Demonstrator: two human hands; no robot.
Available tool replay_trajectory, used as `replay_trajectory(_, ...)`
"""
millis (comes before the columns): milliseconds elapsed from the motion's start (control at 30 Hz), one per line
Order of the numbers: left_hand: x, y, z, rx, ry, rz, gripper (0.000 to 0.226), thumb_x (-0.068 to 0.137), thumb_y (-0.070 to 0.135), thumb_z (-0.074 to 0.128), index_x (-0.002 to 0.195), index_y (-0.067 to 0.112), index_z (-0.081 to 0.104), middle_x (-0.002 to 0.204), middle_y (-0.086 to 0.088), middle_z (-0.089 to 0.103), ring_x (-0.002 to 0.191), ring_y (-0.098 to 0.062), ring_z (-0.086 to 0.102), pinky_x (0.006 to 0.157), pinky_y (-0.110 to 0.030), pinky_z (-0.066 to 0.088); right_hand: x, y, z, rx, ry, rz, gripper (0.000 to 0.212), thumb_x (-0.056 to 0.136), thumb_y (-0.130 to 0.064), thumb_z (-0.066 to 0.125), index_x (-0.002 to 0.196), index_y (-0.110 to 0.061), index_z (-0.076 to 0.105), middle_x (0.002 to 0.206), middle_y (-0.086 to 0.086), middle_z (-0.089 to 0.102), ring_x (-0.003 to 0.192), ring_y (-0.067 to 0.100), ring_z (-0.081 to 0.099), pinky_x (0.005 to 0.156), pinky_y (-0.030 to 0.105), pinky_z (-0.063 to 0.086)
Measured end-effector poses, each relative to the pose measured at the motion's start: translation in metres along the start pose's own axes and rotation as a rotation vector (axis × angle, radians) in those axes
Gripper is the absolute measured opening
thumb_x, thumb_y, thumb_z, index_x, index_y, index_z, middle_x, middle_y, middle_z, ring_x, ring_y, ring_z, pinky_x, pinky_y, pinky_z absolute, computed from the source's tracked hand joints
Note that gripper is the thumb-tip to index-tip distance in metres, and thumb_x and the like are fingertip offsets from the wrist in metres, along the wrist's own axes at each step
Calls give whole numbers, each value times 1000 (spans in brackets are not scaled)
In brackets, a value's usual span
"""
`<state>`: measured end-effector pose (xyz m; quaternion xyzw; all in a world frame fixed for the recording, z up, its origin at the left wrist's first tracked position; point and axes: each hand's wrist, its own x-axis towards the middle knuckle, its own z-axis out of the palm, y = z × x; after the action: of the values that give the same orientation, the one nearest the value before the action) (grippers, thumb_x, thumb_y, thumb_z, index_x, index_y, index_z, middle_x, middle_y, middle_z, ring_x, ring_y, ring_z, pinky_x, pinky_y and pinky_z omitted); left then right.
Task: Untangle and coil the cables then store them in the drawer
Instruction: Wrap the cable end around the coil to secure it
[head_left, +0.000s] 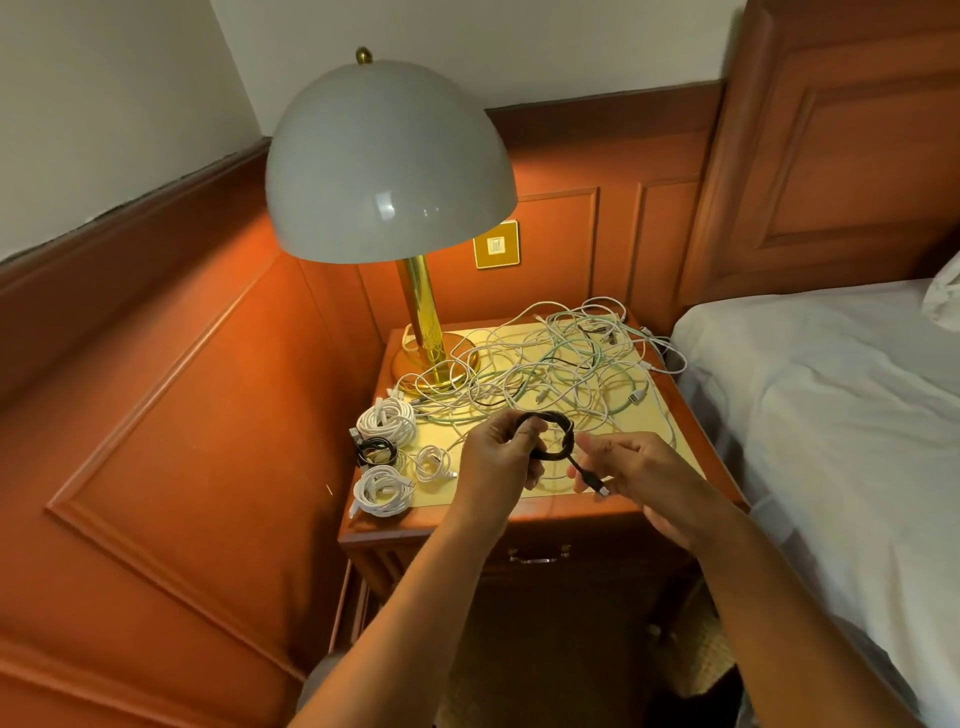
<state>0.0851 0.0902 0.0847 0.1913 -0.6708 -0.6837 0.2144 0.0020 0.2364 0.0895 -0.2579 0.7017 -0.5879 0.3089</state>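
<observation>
Left hand (501, 452) fingers gripped the black cable (553, 434) coil; its free end trailed toward the bed (831, 395), pinched by right hand (636, 475), above the surface (483, 486).

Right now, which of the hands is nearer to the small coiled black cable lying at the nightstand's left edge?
Left. The left hand is just right of that small coiled black cable, gripping another black cable coil. The right hand is farther right, pinching that coil's loose end.

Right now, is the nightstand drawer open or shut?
Shut. The drawer front sits flush below the nightstand top, handle facing out, nothing pulled forward.
</observation>
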Motion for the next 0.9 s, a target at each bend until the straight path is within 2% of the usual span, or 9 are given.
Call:
replay_trajectory(67, -4, -3, 0, 24, 6, 12, 15, 97, 7, 53, 100, -3, 64, 66, -8, 56, 46, -11, 48, 44, -23, 38, 4, -2, 6, 46, -29, 22, 56, 83, -50, 57, 85, 4, 70, 83, 16, 71, 80, 23, 67, 75, 38, 52)
replay_trajectory(100, -6, -5, -2, 33, 18, 18, 16, 98, 8, 53, 100, -2, 64, 66, -8, 56, 47, -12, 48, 44, -23, 38, 6, -2, 10, 70, -50, 17, 56, 82, -50, 58, 85, 5, 69, 82, 17, 71, 78, 25, 66, 75, 39, 51)
replay_trajectory(200, -7, -12, -10, 67, 54, 20, 15, 97, 9, 54, 99, -1, 65, 66, -9, 56, 48, -12, 48, 44, -24, 37, 12, 4, 20, 172, -52, -5, 40, 84, -40, 62, 95, -2, 68, 76, 14, 67, 73, 31, 63, 73, 44, 49)
replay_trajectory(267, -9, -19, -18, 99, 68, 7, 14, 98, 10, 54, 97, 0, 64, 65, -10, 56, 47, -12, 48, 44, -25, 37, 16, 8, 25, 154, -47, -17, 34, 86, -36, 63, 100, -6, 70, 71, 9, 63, 70, 28, 59, 68, 40, 49)
replay_trajectory(333, -10, -25, -27, 132, 78, -20, 14, 98, 12, 55, 97, 1, 63, 64, -8, 55, 46, -10, 48, 44, -25, 37, 22, 11, 32, 80, -44, -27, 31, 91, -33, 60, 92, -5, 72, 68, 7, 61, 63, 21, 55, 61, 31, 47)
replay_trajectory(467, -8, -35, -51, 185, 78, -112, 14, 97, 19, 57, 88, 9, 63, 66, -2, 57, 52, -10, 51, 49, -25, 40, 42, 20, 50, -109, 19, -13, 31, 96, -29, 59, 74, -9, 70, 62, 5, 60, 53, 14, 52, 56, 31, 43)
replay_trajectory(600, -2, -45, -76, 206, 162, -197, 17, 98, 19, 54, 88, 14, 66, 76, -3, 61, 69, -13, 53, 59, -25, 40, 71, 20, 74, -262, 9, -15, 24, 96, -25, 60, 81, -9, 70, 69, 2, 62, 62, 13, 54, 57, 24, 41)
replay_trajectory(733, 4, -58, -96, 188, 281, -221, 23, 97, 12, 51, 82, 17, 68, 81, -6, 64, 72, -15, 51, 60, -23, 39, 105, 17, 94, -329, -143, -6, 16, 94, -20, 62, 96, -8, 71, 82, 7, 65, 72, 17, 55, 66, 30, 46)
replay_trajectory(900, 30, -68, -113, 364, 407, -212, 7, 90, 18, 63, 84, 16, 65, 77, 1, 64, 75, -20, 60, 68, -33, 49, 144, 18, 105, -403, -163, -6, 18, 93, -18, 64, 97, -3, 72, 81, 8, 66, 73, 16, 56, 67, 31, 46)
